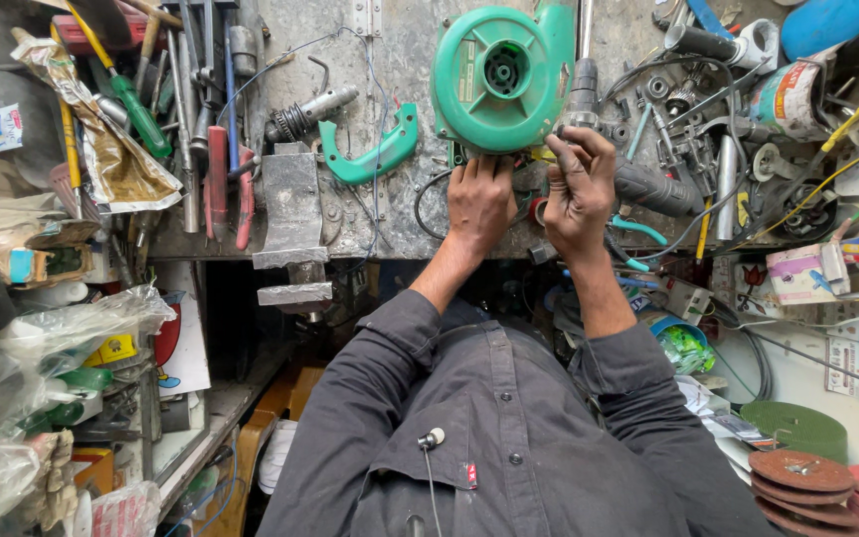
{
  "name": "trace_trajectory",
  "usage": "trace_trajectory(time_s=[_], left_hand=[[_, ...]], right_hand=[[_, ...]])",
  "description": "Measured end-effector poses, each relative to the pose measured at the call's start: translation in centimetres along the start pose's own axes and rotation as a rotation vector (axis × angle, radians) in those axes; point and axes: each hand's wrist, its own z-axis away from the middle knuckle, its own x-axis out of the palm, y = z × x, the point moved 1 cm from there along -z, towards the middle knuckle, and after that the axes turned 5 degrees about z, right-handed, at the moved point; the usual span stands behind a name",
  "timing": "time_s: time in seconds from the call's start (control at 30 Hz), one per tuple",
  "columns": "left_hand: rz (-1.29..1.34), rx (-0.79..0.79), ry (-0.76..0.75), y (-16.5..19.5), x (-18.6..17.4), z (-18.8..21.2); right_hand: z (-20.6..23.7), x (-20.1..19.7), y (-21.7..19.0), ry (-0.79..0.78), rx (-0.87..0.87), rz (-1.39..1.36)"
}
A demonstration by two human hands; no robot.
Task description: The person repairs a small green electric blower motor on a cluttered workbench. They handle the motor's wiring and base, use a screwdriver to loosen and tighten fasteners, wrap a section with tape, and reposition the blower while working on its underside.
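a person in a dark grey shirt [509, 418] leans over a messy metal workbench [400, 60]. a big green round blower shell [501, 75] lies on the bench, right in front of the hands. it looks like a snail shell, with a dark hole in the middle.

the left hand [479, 204] rests at the bottom edge of the green shell. its fingers curl down onto small parts there. i cannot tell just what it is pinching, because the fingers hide it.

the right hand [581, 189] is just beside the left one. its fingers are closed around a dark, thin tool [583, 94] that stands up beside the shell. the tool's tip is hidden by the hand, so i cannot tell what it touches. something small and yellow peeks out between the two hands.

a green curved handle piece [375, 154] lies on the bench to the left of the shell, apart from it. next to it sits a grey motor part with a spring [310, 111]. further left lie a green screwdriver [136, 109] and red-handled pliers [231, 189], in a pile of other tools.

to the right of the hands lies a black grip [653, 189], with wires and small metal bits all around. red and green round discs [807, 467] are stacked down at the lower right.
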Motion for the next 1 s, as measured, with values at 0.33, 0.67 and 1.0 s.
trace_trajectory(time_s=[0.33, 0.67, 1.0], left_hand=[[-0.004, 0.000, -0.012, -0.04, 0.09, 0.05], [0.000, 0.001, -0.003, -0.06, 0.19, 0.00], [0.013, 0.000, 0.016, 0.01, 0.07, 0.09]], right_hand=[[0.09, 0.06, 0.58, 0.023, 0.011, -0.025], [-0.32, -0.08, 0.51, -0.006, 0.096, -0.135], [-0.40, 0.03, 0.50, 0.002, 0.118, -0.139]])
